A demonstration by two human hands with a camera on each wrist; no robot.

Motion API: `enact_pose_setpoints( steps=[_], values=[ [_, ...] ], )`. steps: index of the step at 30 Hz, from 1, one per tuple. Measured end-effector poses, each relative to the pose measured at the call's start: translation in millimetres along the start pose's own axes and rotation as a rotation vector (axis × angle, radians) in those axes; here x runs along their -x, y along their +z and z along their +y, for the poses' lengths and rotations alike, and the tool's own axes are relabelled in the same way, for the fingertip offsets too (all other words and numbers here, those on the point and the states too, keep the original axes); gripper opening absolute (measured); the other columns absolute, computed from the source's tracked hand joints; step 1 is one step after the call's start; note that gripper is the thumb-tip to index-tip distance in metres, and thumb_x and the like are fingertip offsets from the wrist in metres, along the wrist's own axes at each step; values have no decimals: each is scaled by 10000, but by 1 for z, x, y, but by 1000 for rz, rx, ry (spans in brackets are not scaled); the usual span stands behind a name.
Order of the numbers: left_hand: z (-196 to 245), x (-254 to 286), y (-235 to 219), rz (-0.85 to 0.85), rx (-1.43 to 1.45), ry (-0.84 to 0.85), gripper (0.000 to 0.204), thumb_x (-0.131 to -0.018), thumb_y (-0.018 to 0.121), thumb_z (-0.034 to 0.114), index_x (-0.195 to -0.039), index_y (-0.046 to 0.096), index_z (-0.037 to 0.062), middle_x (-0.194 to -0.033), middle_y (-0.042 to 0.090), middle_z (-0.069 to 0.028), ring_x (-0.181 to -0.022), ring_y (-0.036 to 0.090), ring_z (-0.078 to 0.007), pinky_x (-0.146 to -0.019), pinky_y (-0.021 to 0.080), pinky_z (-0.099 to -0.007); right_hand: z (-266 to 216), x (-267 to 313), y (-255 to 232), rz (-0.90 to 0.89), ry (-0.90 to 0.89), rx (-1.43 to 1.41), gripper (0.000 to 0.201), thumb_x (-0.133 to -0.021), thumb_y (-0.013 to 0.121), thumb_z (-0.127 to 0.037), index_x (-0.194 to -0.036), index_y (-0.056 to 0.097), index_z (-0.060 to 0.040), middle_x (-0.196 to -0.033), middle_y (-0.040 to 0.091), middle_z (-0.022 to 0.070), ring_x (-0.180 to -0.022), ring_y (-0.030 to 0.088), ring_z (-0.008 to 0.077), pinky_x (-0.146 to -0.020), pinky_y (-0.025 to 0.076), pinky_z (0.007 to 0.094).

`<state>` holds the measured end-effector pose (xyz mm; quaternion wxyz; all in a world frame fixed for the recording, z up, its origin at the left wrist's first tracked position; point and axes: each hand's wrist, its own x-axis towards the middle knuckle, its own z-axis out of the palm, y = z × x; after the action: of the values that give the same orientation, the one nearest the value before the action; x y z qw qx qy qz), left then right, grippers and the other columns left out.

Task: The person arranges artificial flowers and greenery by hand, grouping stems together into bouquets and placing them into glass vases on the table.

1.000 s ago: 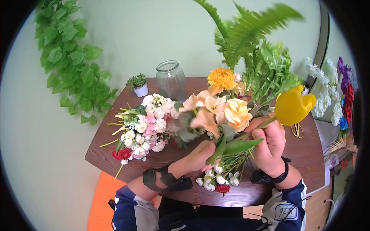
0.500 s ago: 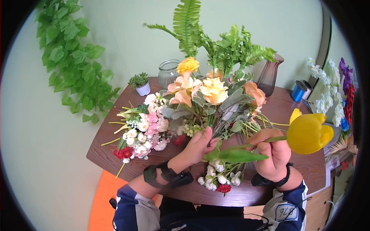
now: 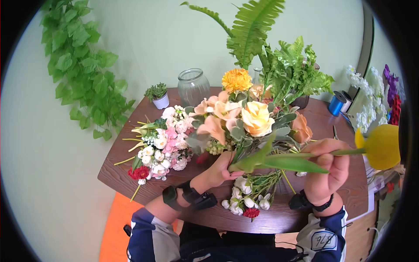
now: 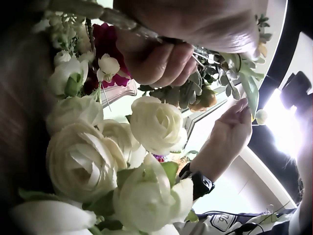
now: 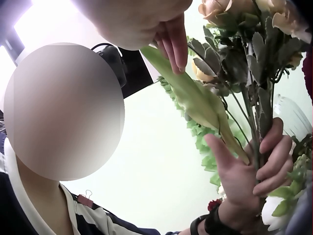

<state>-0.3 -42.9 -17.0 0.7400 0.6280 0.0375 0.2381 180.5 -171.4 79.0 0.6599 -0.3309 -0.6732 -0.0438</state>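
My left hand (image 3: 217, 171) grips the stems of a mixed bouquet (image 3: 257, 118) of peach and orange flowers, grey-green leaves and tall fern fronds. In the right wrist view, its fingers wrap the stems (image 5: 259, 164) with the thumb raised. My right hand (image 3: 327, 168) pinches the stem of a yellow tulip (image 3: 382, 146) just below the bloom, which points right. The tulip's long green leaf (image 3: 290, 163) stretches left, and its lower end overlaps the left hand at the bouquet stems. White ranunculus-like blooms (image 4: 159, 125) sit below the left hand in the left wrist view.
A pile of pink, white and red flowers (image 3: 159, 146) lies left on the table. White flowers (image 3: 244, 198) lie at the front edge. Behind stand a glass jar (image 3: 192, 89) and a small potted succulent (image 3: 158, 94); spools (image 3: 336, 104) stand back right.
The right hand has carried the tulip rightward and lower, its bloom swinging out to the right. The bouquet tilted left, then back to the right. The left hand keeps its grip on the stems.
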Motion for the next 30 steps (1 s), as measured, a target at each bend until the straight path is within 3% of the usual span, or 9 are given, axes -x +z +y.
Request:
enact_pose_setpoints(
  steps=[4, 7, 11, 16, 20, 23, 25, 28, 30],
  values=[
    [4, 0, 2, 4, -20, -13, 960, -500, 579, 825, -1005, 460, 18, -635, 368, 60, -526, 296, -9, -458, 232, -158, -4, -8, -9, 57, 41, -69, 181, -935, 442, -144, -912, 462, 34, -756, 564, 110, -593, 538, 128, -534, 440, 222],
    [5, -2, 4, -21, -98, -11, 1023, -494, 477, 875, -1099, 391, 55, -650, 352, 45, -503, 289, -14, -418, 219, -154, -2, -4, -5, 14, 5, 5, 181, -933, 442, -138, -907, 474, 39, -762, 573, 119, -593, 543, 129, -527, 439, 222],
    [6, -3, 4, -8, -120, -19, 1029, -495, 470, 877, -1079, 398, 33, -653, 363, 42, -499, 287, -12, -417, 222, -151, 2, -1, 0, -12, -42, 21, 171, -934, 435, -130, -908, 477, 34, -769, 580, 135, -598, 548, 134, -529, 443, 225],
    [-1, -2, -1, -7, -130, 1, 985, -512, 509, 853, -1016, 415, 12, -660, 384, 39, -504, 315, -11, -421, 231, -143, 1, -3, 8, 108, -43, -161, 179, -939, 429, -142, -902, 474, 27, -751, 578, 149, -604, 564, 154, -518, 444, 228],
    [-2, -1, -2, -3, -138, 13, 901, -538, 540, 826, -957, 436, 36, -680, 395, 30, -523, 326, -16, -432, 239, -147, 1, -3, 4, 4, -98, -55, 193, -942, 430, -164, -905, 468, 21, -740, 586, 165, -608, 588, 185, -508, 457, 247],
    [-8, -1, -2, 106, -97, 32, 843, -568, 574, 789, -958, 437, 54, -693, 389, 24, -533, 319, -21, -443, 235, -154, -7, -4, 4, -71, -107, 41, 201, -950, 413, -203, -917, 435, -6, -733, 573, 157, -589, 563, 173, -510, 452, 249],
    [-14, -1, -9, 104, -232, 50, 732, -696, 530, 723, -850, 473, 10, -679, 447, 24, -589, 408, -57, -526, 350, -207, -10, -4, 5, -108, -72, 116, 210, -960, 391, -239, -928, 403, -32, -726, 554, 146, -566, 530, 154, -512, 440, 245],
    [-12, -1, -8, 76, -232, 144, 728, -693, 540, 721, -857, 483, 14, -684, 449, 16, -587, 410, -56, -528, 348, -203, -5, -3, 4, -125, -127, 139, 200, -962, 381, -225, -931, 401, -29, -726, 560, 153, -551, 527, 152, -501, 442, 246],
    [-11, 0, -7, 84, -216, 159, 698, -708, 554, 692, -858, 485, 14, -687, 451, 15, -595, 413, -59, -538, 351, -203, 2, -2, 0, -139, -194, 11, 120, -914, 464, -74, -945, 479, 41, -749, 604, 168, -613, 592, 193, -525, 468, 258]
  ],
)
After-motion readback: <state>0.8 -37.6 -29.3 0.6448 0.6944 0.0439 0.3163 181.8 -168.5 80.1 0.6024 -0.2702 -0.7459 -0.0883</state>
